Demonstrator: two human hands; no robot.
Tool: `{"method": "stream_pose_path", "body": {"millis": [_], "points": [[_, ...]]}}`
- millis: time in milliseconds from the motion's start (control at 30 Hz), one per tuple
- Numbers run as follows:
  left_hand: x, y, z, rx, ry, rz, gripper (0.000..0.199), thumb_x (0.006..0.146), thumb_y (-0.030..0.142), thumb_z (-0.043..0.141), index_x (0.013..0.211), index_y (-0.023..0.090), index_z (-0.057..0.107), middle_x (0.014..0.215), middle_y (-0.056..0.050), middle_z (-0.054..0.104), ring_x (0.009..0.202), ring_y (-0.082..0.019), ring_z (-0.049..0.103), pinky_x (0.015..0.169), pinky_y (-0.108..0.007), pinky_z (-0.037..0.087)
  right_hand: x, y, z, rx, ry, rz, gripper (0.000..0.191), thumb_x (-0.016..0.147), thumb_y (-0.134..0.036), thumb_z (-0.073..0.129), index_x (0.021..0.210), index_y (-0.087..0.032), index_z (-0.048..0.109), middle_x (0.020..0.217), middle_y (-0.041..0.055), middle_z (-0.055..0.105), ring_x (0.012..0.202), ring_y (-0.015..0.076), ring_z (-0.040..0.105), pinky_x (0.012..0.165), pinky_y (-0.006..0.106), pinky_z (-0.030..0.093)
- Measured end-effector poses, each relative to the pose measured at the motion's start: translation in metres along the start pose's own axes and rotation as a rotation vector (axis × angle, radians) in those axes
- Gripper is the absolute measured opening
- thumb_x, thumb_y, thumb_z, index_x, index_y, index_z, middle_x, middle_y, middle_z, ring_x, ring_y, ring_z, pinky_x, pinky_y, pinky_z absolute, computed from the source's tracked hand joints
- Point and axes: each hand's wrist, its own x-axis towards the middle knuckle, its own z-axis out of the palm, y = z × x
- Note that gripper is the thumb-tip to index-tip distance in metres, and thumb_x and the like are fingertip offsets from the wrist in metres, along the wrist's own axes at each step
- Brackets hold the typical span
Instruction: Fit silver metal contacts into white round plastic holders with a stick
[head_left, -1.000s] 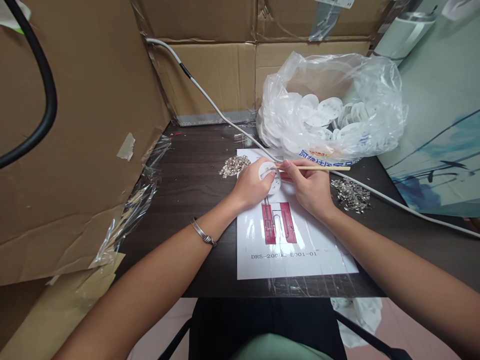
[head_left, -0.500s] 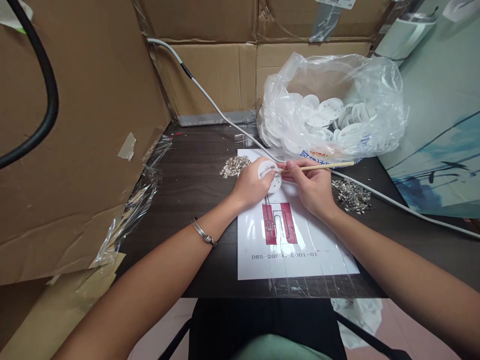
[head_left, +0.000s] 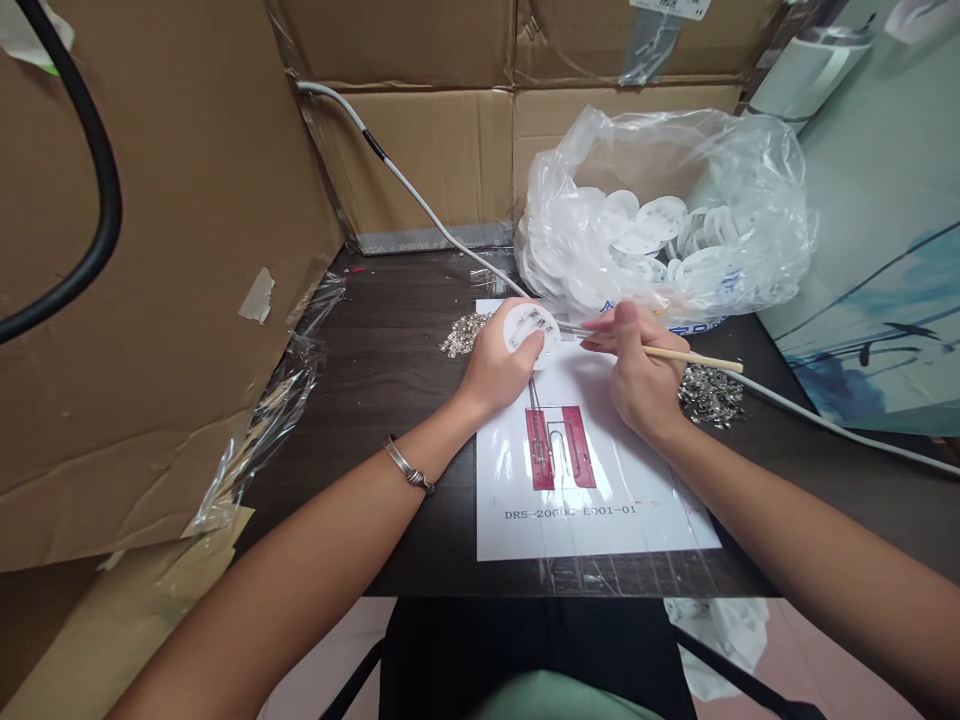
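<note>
My left hand [head_left: 498, 360] grips a white plastic disc [head_left: 524, 322] with its thumb across the face. Small metal pieces show on that face. To the right, my right hand [head_left: 637, 365] is closed on a thin wooden stick [head_left: 701, 358], whose far end points right; its tip by my fingers is hard to make out. The stick hand is apart from the disc. Beyond my left hand lies a pile of small shiny metal parts [head_left: 461, 334], and another metal pile [head_left: 712, 395] is beside my right wrist. Below both hands is a printed sheet [head_left: 600, 530] with a red-marked picture.
A clear plastic bag [head_left: 555, 190] full of white discs stands at the back right. A grey cable [head_left: 427, 207] runs across the dark table [head_left: 360, 340]. Cardboard walls [head_left: 420, 150] rise at the left and back. A white cup [head_left: 810, 75] is at the upper right.
My right hand has moved right and away from the disc with the stick. The disc has shifted a little up and left, and its face is turned more toward me.
</note>
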Motion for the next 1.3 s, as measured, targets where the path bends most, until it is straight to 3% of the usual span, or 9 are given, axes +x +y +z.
{"method": "stream_pose_path", "body": {"millis": [167, 300, 467, 633, 733, 800, 967, 1100, 1300], "points": [[-0.002, 0.006, -0.001, -0.042, -0.034, 0.014, 0.030, 0.085, 0.026, 0.054, 0.115, 0.020, 0.060, 0.102, -0.005, 0.069, 0.086, -0.018, 0.064, 0.076, -0.031, 0.054, 0.001, 0.004, -0.001, -0.018, 0.024, 0.056, 0.062, 0.094, -0.068, 0.031, 0.074, -0.022, 0.067, 0.075, 0.0044, 0.065, 0.077, 0.0159, 0.066, 0.079, 0.035, 0.056], [-0.004, 0.009, 0.000, -0.026, -0.062, 0.057, 0.042, 0.088, 0.030, 0.056, 0.129, 0.021, 0.056, 0.104, -0.005, 0.069, 0.088, -0.019, 0.063, 0.079, -0.032, 0.054, 0.000, 0.002, 0.000, 0.000, -0.111, 0.034, 0.044, 0.095, -0.061, 0.041, 0.086, -0.023, 0.061, 0.071, 0.0017, 0.061, 0.070, 0.0146, 0.061, 0.066, 0.031, 0.051], [-0.003, 0.004, 0.002, -0.106, -0.084, 0.110, 0.046, 0.088, 0.032, 0.060, 0.132, 0.022, 0.053, 0.103, -0.004, 0.070, 0.088, -0.019, 0.065, 0.082, -0.034, 0.055, -0.004, 0.000, 0.000, -0.113, -0.299, -0.085, 0.033, 0.096, -0.046, 0.048, 0.073, -0.022, 0.053, 0.057, -0.0029, 0.048, 0.051, 0.0098, 0.044, 0.051, 0.027, 0.037], [0.000, -0.007, 0.005, -0.130, -0.038, 0.153, 0.044, 0.087, 0.034, 0.064, 0.129, 0.025, 0.054, 0.112, -0.005, 0.069, 0.094, -0.021, 0.066, 0.080, -0.035, 0.056, 0.000, 0.003, 0.000, -0.229, -0.211, -0.304, 0.018, 0.092, -0.030, 0.056, 0.079, -0.019, 0.063, 0.061, -0.0026, 0.057, 0.051, 0.0078, 0.046, 0.049, 0.024, 0.036], [0.001, -0.011, 0.007, -0.118, 0.036, 0.111, 0.046, 0.084, 0.033, 0.069, 0.127, 0.026, 0.053, 0.128, -0.008, 0.062, 0.099, -0.022, 0.065, 0.070, -0.030, 0.055, 0.004, 0.004, -0.003, -0.323, -0.105, -0.456, 0.011, 0.090, -0.023, 0.059, 0.086, -0.019, 0.069, 0.068, -0.0011, 0.066, 0.053, 0.0077, 0.052, 0.052, 0.024, 0.040], [0.000, -0.011, 0.007, -0.080, 0.066, 0.086, 0.045, 0.082, 0.033, 0.071, 0.123, 0.026, 0.055, 0.132, -0.008, 0.058, 0.092, -0.020, 0.066, 0.063, -0.028, 0.053, 0.006, 0.005, -0.005, -0.377, -0.071, -0.549, 0.012, 0.089, -0.021, 0.060, 0.086, -0.019, 0.071, 0.071, -0.0005, 0.069, 0.057, 0.0087, 0.056, 0.054, 0.024, 0.043], [-0.003, -0.004, 0.007, 0.006, 0.029, 0.031, 0.056, 0.075, 0.041, 0.078, 0.123, 0.025, 0.055, 0.117, -0.007, 0.063, 0.066, -0.012, 0.057, 0.062, -0.031, 0.049, 0.010, 0.008, -0.010, -0.492, -0.052, -0.704, 0.017, 0.090, -0.019, 0.058, 0.088, -0.021, 0.074, 0.061, -0.0014, 0.062, 0.053, 0.0092, 0.053, 0.052, 0.024, 0.041], [-0.004, -0.003, 0.006, -0.057, -0.029, -0.024, 0.067, 0.073, 0.059, 0.075, 0.126, 0.023, 0.053, 0.106, -0.007, 0.065, 0.070, -0.014, 0.058, 0.064, -0.031, 0.049, 0.014, 0.010, -0.011, -0.525, -0.024, -0.816, 0.016, 0.090, -0.018, 0.059, 0.089, -0.021, 0.075, 0.059, -0.0019, 0.058, 0.050, 0.0083, 0.050, 0.049, 0.023, 0.039], [-0.003, -0.002, 0.003, -0.074, -0.040, -0.066, 0.061, 0.080, 0.067, 0.061, 0.118, 0.020, 0.057, 0.090, -0.007, 0.068, 0.067, -0.014, 0.056, 0.061, -0.030, 0.046, 0.017, 0.006, -0.014, -0.624, -0.047, -0.939, 0.014, 0.090, -0.021, 0.061, 0.090, -0.021, 0.075, 0.055, -0.0017, 0.052, 0.049, 0.0089, 0.045, 0.049, 0.024, 0.038]]}}
